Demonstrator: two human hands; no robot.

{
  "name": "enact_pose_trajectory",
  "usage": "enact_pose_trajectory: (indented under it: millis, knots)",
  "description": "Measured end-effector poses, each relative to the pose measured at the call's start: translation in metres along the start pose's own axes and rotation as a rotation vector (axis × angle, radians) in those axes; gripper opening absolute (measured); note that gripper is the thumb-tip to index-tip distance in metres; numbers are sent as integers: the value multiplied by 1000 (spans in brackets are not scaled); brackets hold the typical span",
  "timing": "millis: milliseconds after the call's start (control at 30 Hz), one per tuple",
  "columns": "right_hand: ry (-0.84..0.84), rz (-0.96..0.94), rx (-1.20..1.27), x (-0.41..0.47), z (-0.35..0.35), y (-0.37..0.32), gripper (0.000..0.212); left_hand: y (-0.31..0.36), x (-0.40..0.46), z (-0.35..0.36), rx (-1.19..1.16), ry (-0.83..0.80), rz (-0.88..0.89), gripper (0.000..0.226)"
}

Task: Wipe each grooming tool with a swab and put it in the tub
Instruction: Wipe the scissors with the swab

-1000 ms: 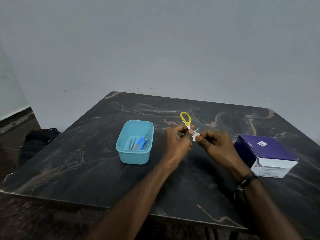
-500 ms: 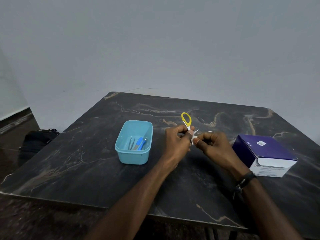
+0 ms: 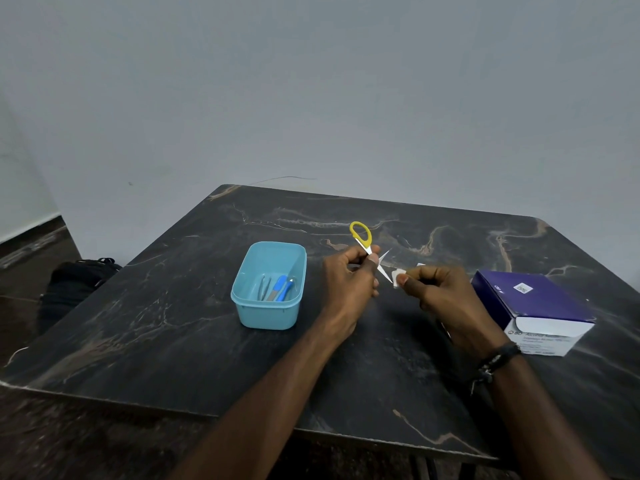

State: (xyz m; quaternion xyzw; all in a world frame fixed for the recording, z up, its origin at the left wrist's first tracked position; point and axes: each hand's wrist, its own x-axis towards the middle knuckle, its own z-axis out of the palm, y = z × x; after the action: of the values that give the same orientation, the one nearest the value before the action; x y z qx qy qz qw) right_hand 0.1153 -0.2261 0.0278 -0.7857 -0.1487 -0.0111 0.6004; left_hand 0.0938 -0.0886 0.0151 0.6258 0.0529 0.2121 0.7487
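My left hand [image 3: 349,280] grips small scissors with yellow handles [image 3: 361,234]; one handle loop sticks up above the fist and the two blades are spread apart. My right hand [image 3: 436,294] pinches a small white swab [image 3: 398,274] at the tip of the lower blade. A light blue tub [image 3: 268,308] stands on the table left of my hands. Inside it lie a blue-handled tool [image 3: 281,287] and metal tweezers [image 3: 264,287].
A purple and white swab box [image 3: 535,308] sits at the right of the dark marble table [image 3: 173,323]. A small white scrap [image 3: 420,264] lies behind my right hand. A black bag [image 3: 74,284] rests on the floor at the left.
My right hand has drawn the swab rightward along the blade, from close to my left hand out to the blade's tip. The blades show more fully now.
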Motion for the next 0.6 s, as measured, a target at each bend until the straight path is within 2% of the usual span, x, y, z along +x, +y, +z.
enact_pose_trajectory:
  millis: [133,367,600]
  knots:
    - [85,37,137,-1,1,-1,13,-2,-1,1,28,-17,-3,11]
    - [16,116,167,1,6,4,13,-7,-4,7,85,-99,-24,15]
    - [191,150,294,6,-4,3,12,-6,-4,5,82,-151,-45,12]
